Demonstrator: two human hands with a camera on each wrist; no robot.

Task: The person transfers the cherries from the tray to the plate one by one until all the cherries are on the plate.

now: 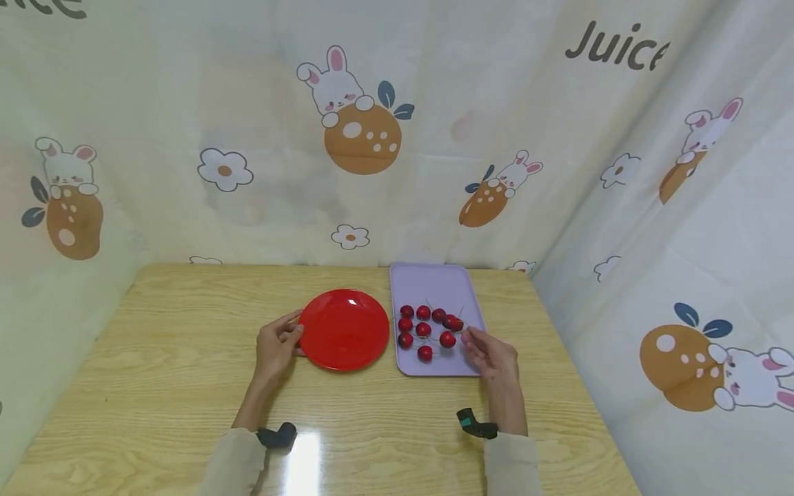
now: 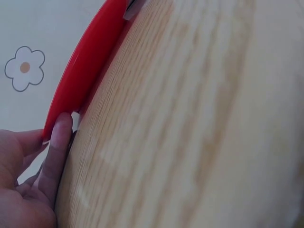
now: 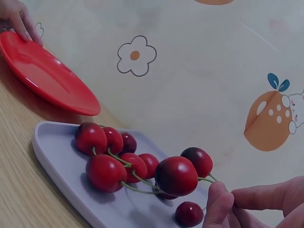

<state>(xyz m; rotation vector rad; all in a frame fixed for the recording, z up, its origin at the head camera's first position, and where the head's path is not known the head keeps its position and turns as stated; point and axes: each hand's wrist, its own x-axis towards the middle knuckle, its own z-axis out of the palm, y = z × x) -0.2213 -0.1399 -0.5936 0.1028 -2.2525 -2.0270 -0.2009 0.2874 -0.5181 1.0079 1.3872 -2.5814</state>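
Observation:
A glossy red plate [image 1: 344, 331] lies on the table in the head view. My left hand [image 1: 278, 342] holds its left rim; in the left wrist view the thumb and fingers [image 2: 61, 130] pinch the plate edge. Right of it is a pale purple tray [image 1: 428, 282] bearing several dark red cherries [image 1: 423, 329] with green stems. My right hand [image 1: 494, 355] is at the tray's right side. In the right wrist view its fingertips [image 3: 221, 199] pinch a thin stem of a cherry [image 3: 176, 176]. Another cherry [image 3: 196, 161] appears close behind; whether its stem is held too is unclear.
The wooden table [image 1: 155, 386] carries both plate and tray, the tray standing close to the plate's right rim. A patterned curtain [image 1: 260, 124] hangs behind the table and along its sides.

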